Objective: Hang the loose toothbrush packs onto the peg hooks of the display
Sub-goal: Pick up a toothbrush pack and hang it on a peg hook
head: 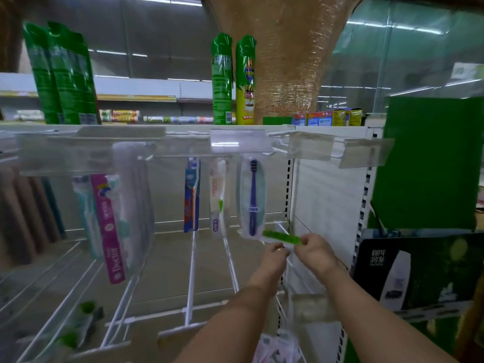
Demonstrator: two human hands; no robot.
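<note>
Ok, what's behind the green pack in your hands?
Behind the green pack, pinched by the left hand and right hand, a white peg hook runs back to the white panel. Pack and hands cover its tip.

In the top row a gap stands open between the pink pack [108,226] and the blue pack [192,195]; from there the white pack [218,197] and purple pack [252,197] hang close together toward the right edge of the display [167,205]. Clear tag holders [241,141] overhang the top hooks [276,150], lower hooks [192,271] jut forward with lanes between, and the side panel [327,192] walls off the right. The green pack [281,237], pinched by left hand [273,254] and right hand [313,247], sits just under the purple pack.
</note>
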